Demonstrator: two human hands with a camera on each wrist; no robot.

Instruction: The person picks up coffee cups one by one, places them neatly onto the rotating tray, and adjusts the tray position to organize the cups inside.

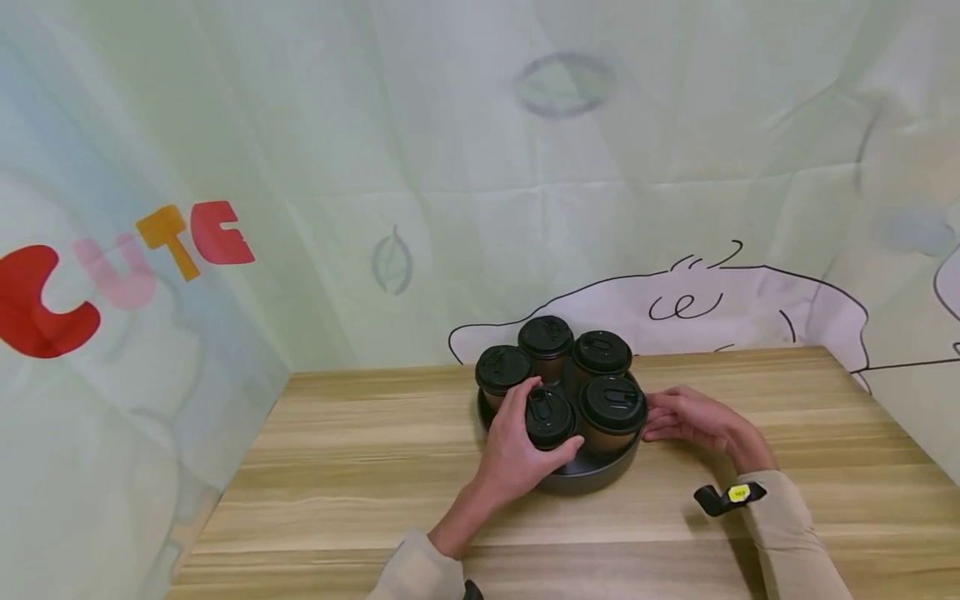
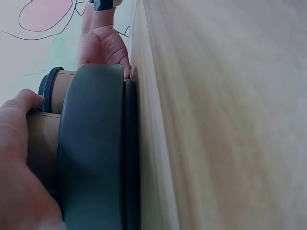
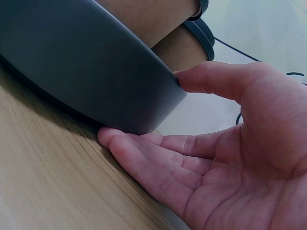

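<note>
A round dark tray [image 1: 581, 481] stands on the wooden table, bearing several brown paper cups with black lids. My left hand [image 1: 517, 454] grips the nearest cup [image 1: 550, 418], thumb on its right side and fingers round its left. In the left wrist view, the thumb is beside the brown cup wall [image 2: 44, 143] above the tray's side [image 2: 93, 143]. At the tray's right edge, my right hand [image 1: 693, 419] holds the tray, with the thumb at the rim and fingertips [image 3: 122, 143] at its base. Beside that hand, another lidded cup [image 1: 613, 408] sits in the tray.
Three more lidded cups, at the back left [image 1: 504, 371], back [image 1: 546, 337] and back right [image 1: 602, 353], fill the tray's far side. Behind the wooden tabletop [image 1: 360, 467] hangs a pale printed curtain [image 1: 450, 167]. A black wrist device [image 1: 727, 497] is on the right sleeve.
</note>
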